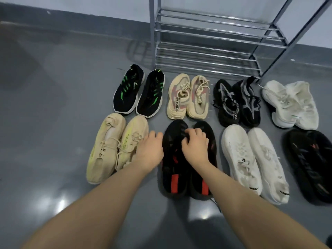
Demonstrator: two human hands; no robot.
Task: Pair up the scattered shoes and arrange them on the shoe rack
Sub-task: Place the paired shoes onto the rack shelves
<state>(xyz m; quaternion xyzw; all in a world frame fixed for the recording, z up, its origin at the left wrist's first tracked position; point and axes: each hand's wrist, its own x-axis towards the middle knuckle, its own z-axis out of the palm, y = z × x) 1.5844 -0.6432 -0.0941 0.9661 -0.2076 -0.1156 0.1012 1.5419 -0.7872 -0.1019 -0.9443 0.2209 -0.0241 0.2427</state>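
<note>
**Hands settling on the black-and-red pair, rack waiting empty**

Fingers of the right hand [195,142] are curling down over the tops of a black knit pair of sneakers with red heel stripes [186,159], bunching where the two shoes meet, and appear to be gripping both. The left hand [150,151] is lying against the outer side of the left shoe, knuckles up; its fingers are bent, but whether they are holding the shoe cannot be told.

The pair is sitting on the grey floor in the near row, between a beige knit pair with yellow-green trim [115,148] and a white mesh pair [255,162]. Its long axis is running away from the viewer, toes pointing toward the chrome tubular shoe rack [206,51], heels nearest the person.

Risks, as a judgement: pinching two soft uppers with one hand is likely giving a weak hold, so one shoe may be slipping free on lifting and landing on the beige lace-up pair with pink panels [187,99] lying just ahead. The left forearm is passing closely over the beige pair and may be nudging it out of line. On the rack's spaced bars, a shoe set unevenly could tip between them.
</note>
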